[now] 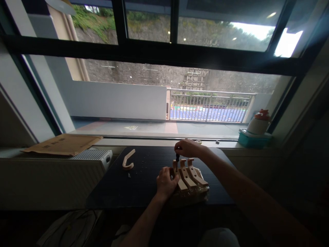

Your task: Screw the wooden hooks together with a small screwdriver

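A pale wooden rack with three hooks (pixel 191 176) lies on the dark table (pixel 144 185), just in front of me. My left hand (pixel 166 181) is closed on its left end and steadies it. My right hand (pixel 189 148) hovers above the rack, fingers pinched round a small dark tool (pixel 177 157) whose tip points down at the leftmost hook. A single loose wooden hook (pixel 128 160) lies apart on the table to the left, with a few small screws (pixel 129 175) beside it.
A white heater (pixel 92 155) with a flat cardboard piece (pixel 63 144) on top stands to the left. On the windowsill at right sits a teal box (pixel 253 140) with a white, orange-capped bottle (pixel 259 121). A large window fills the view behind.
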Available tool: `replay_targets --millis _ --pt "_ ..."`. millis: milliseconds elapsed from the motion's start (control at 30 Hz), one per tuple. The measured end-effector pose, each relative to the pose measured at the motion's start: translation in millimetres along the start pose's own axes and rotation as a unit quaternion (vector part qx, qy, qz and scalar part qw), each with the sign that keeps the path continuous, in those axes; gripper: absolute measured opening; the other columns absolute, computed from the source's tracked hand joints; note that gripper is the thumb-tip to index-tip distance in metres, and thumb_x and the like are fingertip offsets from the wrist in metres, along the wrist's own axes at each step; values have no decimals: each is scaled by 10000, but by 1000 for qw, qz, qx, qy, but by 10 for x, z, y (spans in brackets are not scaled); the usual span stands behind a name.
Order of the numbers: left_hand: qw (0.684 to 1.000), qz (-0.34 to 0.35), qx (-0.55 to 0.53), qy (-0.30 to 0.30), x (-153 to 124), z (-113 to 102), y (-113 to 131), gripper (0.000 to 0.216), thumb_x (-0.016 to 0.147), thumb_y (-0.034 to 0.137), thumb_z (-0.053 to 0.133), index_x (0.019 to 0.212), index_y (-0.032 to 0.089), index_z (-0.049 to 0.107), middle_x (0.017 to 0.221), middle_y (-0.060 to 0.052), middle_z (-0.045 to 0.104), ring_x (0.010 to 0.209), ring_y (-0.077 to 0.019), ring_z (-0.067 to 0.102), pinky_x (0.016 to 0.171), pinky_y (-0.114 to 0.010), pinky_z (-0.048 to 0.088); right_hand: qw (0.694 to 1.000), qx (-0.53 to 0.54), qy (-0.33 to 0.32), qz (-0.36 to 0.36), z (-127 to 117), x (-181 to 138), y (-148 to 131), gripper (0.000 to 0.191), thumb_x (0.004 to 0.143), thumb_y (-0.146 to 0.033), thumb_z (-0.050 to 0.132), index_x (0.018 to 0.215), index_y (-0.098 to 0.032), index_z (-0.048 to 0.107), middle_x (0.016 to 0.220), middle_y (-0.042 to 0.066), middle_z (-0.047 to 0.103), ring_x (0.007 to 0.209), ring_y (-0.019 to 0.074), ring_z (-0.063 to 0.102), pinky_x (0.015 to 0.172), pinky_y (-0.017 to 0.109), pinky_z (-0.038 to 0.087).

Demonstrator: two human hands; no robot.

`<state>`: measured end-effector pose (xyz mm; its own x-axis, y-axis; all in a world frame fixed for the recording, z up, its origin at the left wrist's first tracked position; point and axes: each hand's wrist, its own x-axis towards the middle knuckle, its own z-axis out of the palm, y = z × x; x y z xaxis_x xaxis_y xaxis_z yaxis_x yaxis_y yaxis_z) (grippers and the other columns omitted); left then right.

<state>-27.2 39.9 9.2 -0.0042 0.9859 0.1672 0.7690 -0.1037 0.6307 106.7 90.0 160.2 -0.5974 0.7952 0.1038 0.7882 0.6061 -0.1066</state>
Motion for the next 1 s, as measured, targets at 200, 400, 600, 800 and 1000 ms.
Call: replay_targets --millis 200,400,600,800,1000 --pt "1000 -10 0 -8 -9 -1 4 381 780 422 438 1083 203 519 1156 -67 536 1106 -211 469 946 -334 340 999 10 -2 43 47 2 2 247 835 -295 492 937 -166 676 857 56 676 637 116 562 533 215 376" --pt "1000 -8 -3 -1 -14 -10 16 368 774 413 451 1067 204 531 1138 -63 545 1103 -216 476 939 -338 341 1000 1 -16 22 -28 1 -12 267 819 -308 492 995 -231 677 908 27 680 638 112 563 520 209 364" --pt "1000 -6 8 6 -5 14 8 333 768 375 468 1043 200 538 1122 -64 556 1091 -204 486 919 -314 353 1000 11 1 3 4 10 6 249 818 -250 481 921 -190 699 856 40 686 631 111 566 550 217 375" --pt "1000 -7 4 7 -2 8 4 338 768 383 465 1045 201 532 1126 -67 555 1095 -206 485 932 -321 344 999 9 -3 45 22 8 3 269 844 -304 468 941 -172 681 852 52 679 613 112 558 523 216 367" --pt "1000 -10 -7 3 -27 -32 43 342 763 394 465 1038 205 541 1124 -60 555 1095 -223 489 920 -335 349 1000 10 -13 4 -27 -42 -45 250 811 -303 506 976 -221 675 866 24 681 647 111 560 537 208 357"
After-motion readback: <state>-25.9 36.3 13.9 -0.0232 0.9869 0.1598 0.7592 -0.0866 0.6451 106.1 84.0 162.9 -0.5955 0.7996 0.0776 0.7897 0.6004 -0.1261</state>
